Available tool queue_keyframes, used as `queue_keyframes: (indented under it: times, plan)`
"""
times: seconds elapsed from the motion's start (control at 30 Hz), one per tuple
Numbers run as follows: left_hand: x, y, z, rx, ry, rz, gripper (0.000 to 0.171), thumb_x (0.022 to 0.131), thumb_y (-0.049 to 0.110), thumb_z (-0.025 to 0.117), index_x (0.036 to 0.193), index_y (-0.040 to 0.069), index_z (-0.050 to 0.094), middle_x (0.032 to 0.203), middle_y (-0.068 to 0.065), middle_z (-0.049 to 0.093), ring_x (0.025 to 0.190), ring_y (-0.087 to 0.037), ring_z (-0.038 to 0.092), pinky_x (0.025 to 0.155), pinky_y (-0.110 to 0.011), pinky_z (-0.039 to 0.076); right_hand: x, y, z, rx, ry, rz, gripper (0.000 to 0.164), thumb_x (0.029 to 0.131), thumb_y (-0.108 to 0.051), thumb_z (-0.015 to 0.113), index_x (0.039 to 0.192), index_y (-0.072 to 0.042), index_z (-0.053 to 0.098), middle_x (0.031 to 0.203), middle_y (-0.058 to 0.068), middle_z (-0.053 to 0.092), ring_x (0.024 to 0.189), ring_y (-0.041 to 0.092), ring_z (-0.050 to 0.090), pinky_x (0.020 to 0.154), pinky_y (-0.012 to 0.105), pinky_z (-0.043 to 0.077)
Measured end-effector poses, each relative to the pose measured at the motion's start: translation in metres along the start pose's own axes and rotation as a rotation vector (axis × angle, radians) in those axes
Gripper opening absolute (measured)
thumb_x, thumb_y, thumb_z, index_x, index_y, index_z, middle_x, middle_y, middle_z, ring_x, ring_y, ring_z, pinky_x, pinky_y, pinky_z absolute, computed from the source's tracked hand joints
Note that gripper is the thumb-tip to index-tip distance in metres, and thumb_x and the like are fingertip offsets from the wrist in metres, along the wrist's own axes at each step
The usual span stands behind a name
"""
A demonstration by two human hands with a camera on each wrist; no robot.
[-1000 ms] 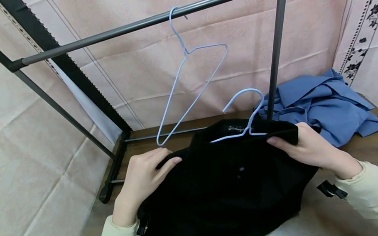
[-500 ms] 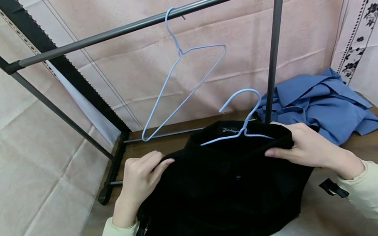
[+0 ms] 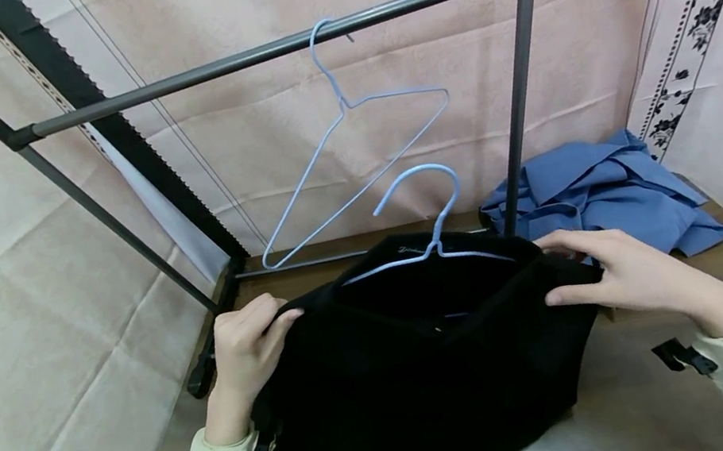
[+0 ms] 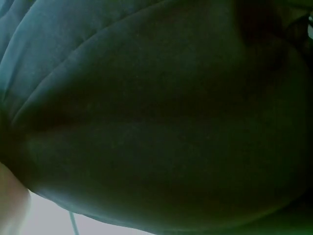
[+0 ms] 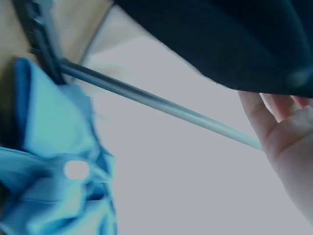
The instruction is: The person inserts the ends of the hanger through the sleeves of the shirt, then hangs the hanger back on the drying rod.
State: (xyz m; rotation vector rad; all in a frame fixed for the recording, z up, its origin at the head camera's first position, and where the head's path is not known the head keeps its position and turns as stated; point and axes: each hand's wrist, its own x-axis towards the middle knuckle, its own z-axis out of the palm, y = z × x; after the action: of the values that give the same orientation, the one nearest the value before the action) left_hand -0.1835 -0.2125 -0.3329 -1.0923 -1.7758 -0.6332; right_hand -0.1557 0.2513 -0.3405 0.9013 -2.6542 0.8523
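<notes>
A black shirt [image 3: 421,400] with a collar hangs between my hands, its neck opening facing up and spread wide. Inside it sits a light blue hanger [image 3: 437,238], whose hook rises out of the neck while its arms run under the cloth. My left hand [image 3: 246,351] pinches the shirt's left shoulder between thumb and fingers. At the right shoulder, my right hand [image 3: 632,278] holds the cloth, thumb in front and fingers behind. Dark fabric [image 4: 156,127] fills most of the left wrist view. In the right wrist view, fingers [image 5: 259,112] reach behind the shirt's edge.
A grey metal clothes rack [image 3: 231,63] stands just beyond the shirt. From its bar hangs another light blue hanger [image 3: 343,104]. Crumpled blue clothing [image 3: 610,194] lies on the wooden surface at the right. Pale patterned cloth [image 3: 1,321] lines the sides and back.
My right hand has shifted from the collar outward to the right shoulder. The neck opening has widened, and the inner hanger's hook has moved left. My left hand has edged left, still pinching the shirt.
</notes>
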Motion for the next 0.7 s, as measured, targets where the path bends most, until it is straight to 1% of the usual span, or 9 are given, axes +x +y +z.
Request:
queue_keyframes:
  times: [0.07,0.17,0.27,0.37,0.4,0.47,0.53,0.6,0.7]
  plan:
    - [-0.001,-0.001,-0.001,0.009,0.023,-0.004,0.042,0.104,0.033,0.056,0.073,0.005,0.062,0.059,0.004,0.048,0.046,-0.004,0.034,0.045,-0.021,0.036,-0.007,0.006,0.004,0.041,0.002,0.017,0.052,0.086,-0.022,0.082,0.134,-0.025,0.061,0.124,-0.008,0.066,0.108,0.005,0.059,0.086,0.022,0.047]
    - [-0.003,-0.003,-0.002,0.011,0.043,-0.011,0.043,0.104,0.034,0.056,0.073,0.005,0.063,0.058,0.004,0.046,0.046,-0.004,0.032,0.044,-0.020,0.035,-0.015,0.014,0.012,0.089,0.032,-0.020,0.048,0.088,-0.013,0.079,0.132,-0.024,0.063,0.124,-0.010,0.066,0.108,0.002,0.059,0.086,0.016,0.044]
    - [-0.004,-0.003,-0.002,0.008,0.052,-0.014,0.043,0.104,0.034,0.056,0.073,0.005,0.063,0.058,0.004,0.046,0.046,-0.004,0.032,0.044,-0.020,0.034,-0.018,0.020,0.019,0.125,0.106,-0.103,0.041,0.090,-0.002,0.073,0.126,-0.020,0.066,0.118,-0.014,0.068,0.099,-0.001,0.061,0.081,0.014,0.045]
    - [-0.005,-0.002,-0.001,0.010,0.057,-0.024,0.043,0.104,0.034,0.056,0.073,0.005,0.063,0.058,0.004,0.046,0.046,-0.003,0.031,0.044,-0.020,0.034,-0.019,0.024,0.025,0.145,0.205,-0.191,0.032,0.093,0.004,0.067,0.119,-0.015,0.069,0.104,-0.013,0.069,0.083,-0.001,0.059,0.074,0.014,0.045]
    - [-0.006,-0.002,0.000,0.012,0.062,-0.028,0.043,0.104,0.034,0.056,0.072,0.006,0.063,0.058,0.004,0.046,0.046,-0.003,0.031,0.044,-0.020,0.034,-0.020,0.025,0.026,0.146,0.235,-0.214,0.028,0.095,0.003,0.065,0.117,-0.014,0.070,0.097,-0.014,0.069,0.078,-0.001,0.058,0.072,0.014,0.045]
    - [-0.008,-0.002,0.000,0.015,0.073,-0.038,0.043,0.104,0.035,0.056,0.072,0.006,0.063,0.057,0.004,0.046,0.046,-0.003,0.031,0.044,-0.020,0.033,-0.020,0.026,0.027,0.147,0.278,-0.254,0.019,0.099,-0.003,0.061,0.114,-0.012,0.070,0.080,-0.015,0.062,0.068,-0.003,0.053,0.068,0.014,0.043]
    - [-0.009,-0.002,0.001,0.014,0.081,-0.050,0.044,0.104,0.035,0.056,0.071,0.007,0.063,0.057,0.004,0.045,0.045,-0.003,0.030,0.044,-0.020,0.032,-0.020,0.026,0.028,0.138,0.306,-0.274,0.014,0.103,-0.012,0.059,0.111,-0.012,0.070,0.071,-0.017,0.054,0.062,-0.005,0.048,0.064,0.015,0.041]
    - [-0.011,-0.002,0.001,0.006,0.087,-0.059,0.044,0.104,0.036,0.055,0.071,0.007,0.063,0.056,0.005,0.044,0.045,-0.002,0.028,0.044,-0.019,0.031,-0.020,0.025,0.027,0.132,0.320,-0.285,0.016,0.104,-0.020,0.057,0.110,-0.012,0.070,0.070,-0.017,0.054,0.061,-0.005,0.047,0.064,0.016,0.042]
    - [-0.012,-0.002,0.001,-0.002,0.092,-0.068,0.045,0.103,0.036,0.056,0.071,0.006,0.063,0.057,0.005,0.043,0.046,-0.002,0.028,0.045,-0.019,0.030,-0.021,0.026,0.027,0.130,0.329,-0.278,0.016,0.102,-0.022,0.061,0.109,-0.012,0.071,0.083,-0.013,0.066,0.068,-0.003,0.054,0.068,0.016,0.044]
